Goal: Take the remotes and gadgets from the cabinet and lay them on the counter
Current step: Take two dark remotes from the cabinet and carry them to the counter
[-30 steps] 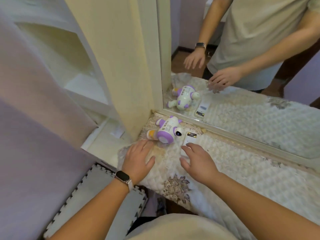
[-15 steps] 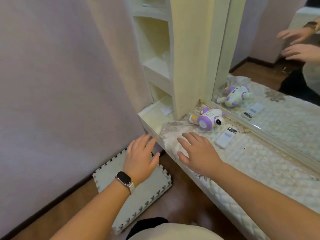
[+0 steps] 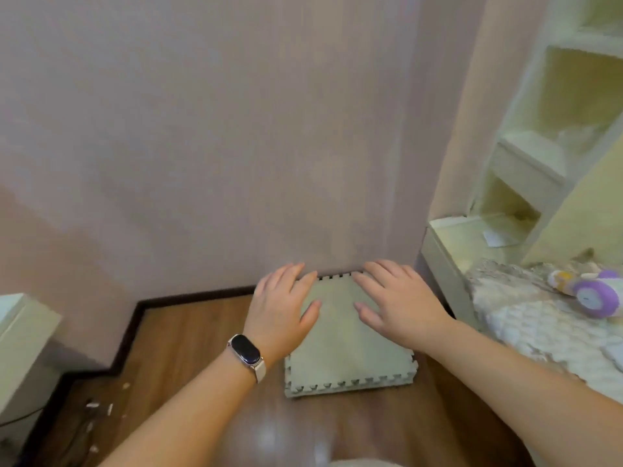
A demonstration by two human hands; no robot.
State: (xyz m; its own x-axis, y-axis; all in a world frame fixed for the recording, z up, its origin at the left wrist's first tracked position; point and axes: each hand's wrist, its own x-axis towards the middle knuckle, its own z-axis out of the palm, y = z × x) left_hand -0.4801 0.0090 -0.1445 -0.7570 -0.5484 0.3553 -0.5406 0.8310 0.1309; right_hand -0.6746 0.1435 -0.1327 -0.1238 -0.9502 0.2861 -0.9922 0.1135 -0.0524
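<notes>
Left hand (image 3: 281,306): fingers spread, holds nothing.
Right hand (image 3: 396,305): fingers spread, holds nothing.
Toy (image 3: 593,291): lies near the counter's (image 3: 539,328) back left corner.
Risk: a careless bump may knock it off.

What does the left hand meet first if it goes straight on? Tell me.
Probably the pale mauve wall: the left hand points at it over the grey foam puzzle mat, though depth is unclear.
</notes>
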